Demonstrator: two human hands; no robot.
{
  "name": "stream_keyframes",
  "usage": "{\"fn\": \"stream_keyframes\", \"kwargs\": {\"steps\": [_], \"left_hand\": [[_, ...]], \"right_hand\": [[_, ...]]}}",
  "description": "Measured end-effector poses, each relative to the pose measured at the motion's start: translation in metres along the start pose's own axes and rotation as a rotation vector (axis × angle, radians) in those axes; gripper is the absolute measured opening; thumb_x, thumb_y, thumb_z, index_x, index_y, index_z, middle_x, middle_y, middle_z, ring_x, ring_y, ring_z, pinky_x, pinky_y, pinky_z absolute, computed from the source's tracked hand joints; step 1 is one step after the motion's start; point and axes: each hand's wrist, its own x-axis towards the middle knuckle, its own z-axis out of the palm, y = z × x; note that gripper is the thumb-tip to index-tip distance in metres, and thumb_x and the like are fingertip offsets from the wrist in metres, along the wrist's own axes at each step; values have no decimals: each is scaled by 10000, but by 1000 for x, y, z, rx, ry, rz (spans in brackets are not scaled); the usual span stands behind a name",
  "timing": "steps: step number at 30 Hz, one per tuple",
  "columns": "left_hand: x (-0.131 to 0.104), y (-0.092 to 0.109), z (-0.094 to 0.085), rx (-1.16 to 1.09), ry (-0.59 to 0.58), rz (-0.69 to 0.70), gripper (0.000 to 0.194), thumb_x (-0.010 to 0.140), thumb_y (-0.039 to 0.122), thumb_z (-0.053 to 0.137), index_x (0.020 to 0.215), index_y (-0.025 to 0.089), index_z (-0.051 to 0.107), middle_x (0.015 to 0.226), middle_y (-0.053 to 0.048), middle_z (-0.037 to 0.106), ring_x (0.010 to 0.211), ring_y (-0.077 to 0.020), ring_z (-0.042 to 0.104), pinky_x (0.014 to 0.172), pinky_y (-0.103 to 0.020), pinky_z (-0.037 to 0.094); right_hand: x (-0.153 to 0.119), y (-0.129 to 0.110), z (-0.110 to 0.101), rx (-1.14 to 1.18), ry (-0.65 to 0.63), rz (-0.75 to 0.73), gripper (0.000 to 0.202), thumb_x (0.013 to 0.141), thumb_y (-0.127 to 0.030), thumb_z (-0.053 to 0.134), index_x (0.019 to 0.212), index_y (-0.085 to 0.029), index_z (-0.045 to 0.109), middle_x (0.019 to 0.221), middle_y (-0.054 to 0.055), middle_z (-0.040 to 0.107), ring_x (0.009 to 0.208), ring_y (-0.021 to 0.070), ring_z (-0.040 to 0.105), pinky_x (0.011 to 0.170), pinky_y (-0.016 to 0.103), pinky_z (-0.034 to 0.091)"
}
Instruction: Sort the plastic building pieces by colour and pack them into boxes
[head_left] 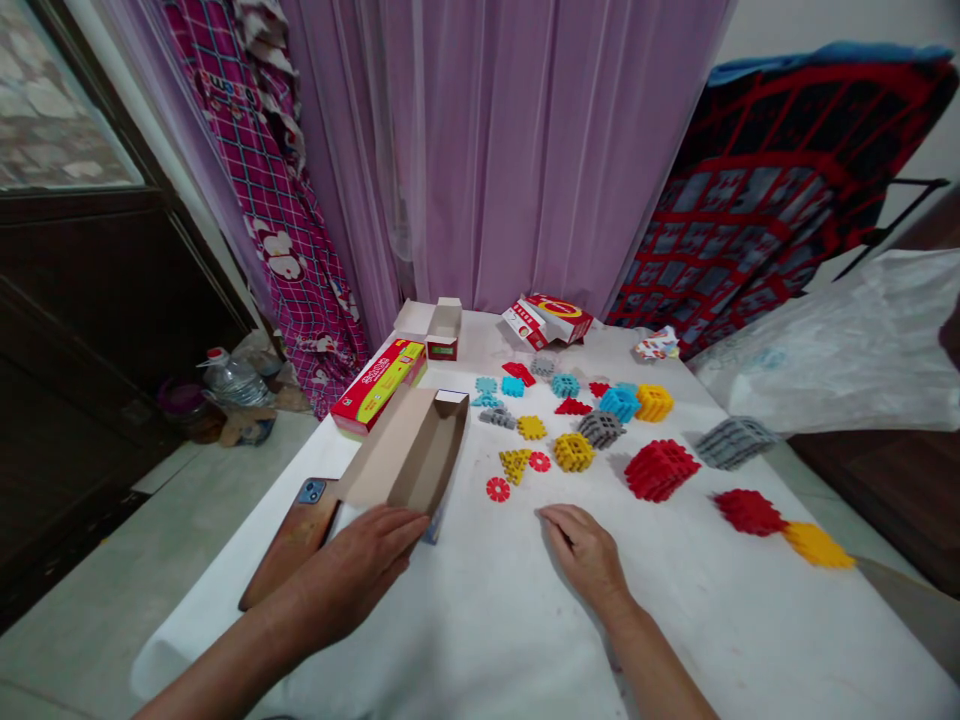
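Note:
My left hand (375,560) grips the near end of a long open cardboard box (431,450), its lid flap folded out to the left; the fingertips' undersides are hidden. My right hand (585,555) rests on the white table with its fingers curled closed, and nothing shows in them. Just beyond it lie a red flower-shaped disc (497,489), another red disc (539,462) and a yellow triangle piece (514,465). Farther back stand a yellow block (574,452) and a grey block (601,429) of interlocking plastic pieces.
A phone (292,540) lies left of the box. Behind are a red-and-yellow carton (380,385), a small open box (445,335) and a crumpled red carton (551,320). Rightward sit a red stack (660,469), a grey stack (735,442) and a yellow stack (817,545).

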Motion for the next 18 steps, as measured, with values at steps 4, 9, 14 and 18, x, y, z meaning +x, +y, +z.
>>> {"fn": "stream_keyframes", "kwargs": {"steps": [4, 9, 14, 18], "left_hand": [[13, 9, -13, 122, -78, -79, 239, 870, 160, 536, 1070, 226, 647, 1052, -46, 710, 1002, -211, 644, 927, -366, 476], [25, 5, -4, 191, 23, -42, 290, 936, 129, 409, 773, 227, 628, 778, 3, 685, 823, -167, 648, 948, -378, 430], [32, 4, 18, 108, 104, 93, 311, 899, 41, 391, 829, 243, 616, 772, 34, 676, 746, -138, 630, 990, -361, 398], [34, 17, 33, 50, 73, 110, 244, 870, 46, 458, 827, 232, 610, 805, 7, 689, 777, -181, 622, 802, -319, 452]], "right_hand": [[1, -1, 0, 6, -1, 5, 269, 903, -205, 468, 940, -228, 734, 902, 48, 747, 825, 179, 697, 765, 299, 573], [2, -2, 0, 29, -5, 29, 265, 892, -192, 477, 945, -236, 733, 910, 47, 745, 835, 187, 698, 769, 312, 574], [3, -5, 0, 53, 3, 50, 276, 882, -173, 471, 938, -238, 733, 891, 48, 742, 823, 184, 692, 761, 309, 569], [5, -8, -1, 57, -15, 73, 269, 887, -160, 468, 929, -229, 724, 887, 46, 737, 826, 179, 682, 758, 303, 555]]}}
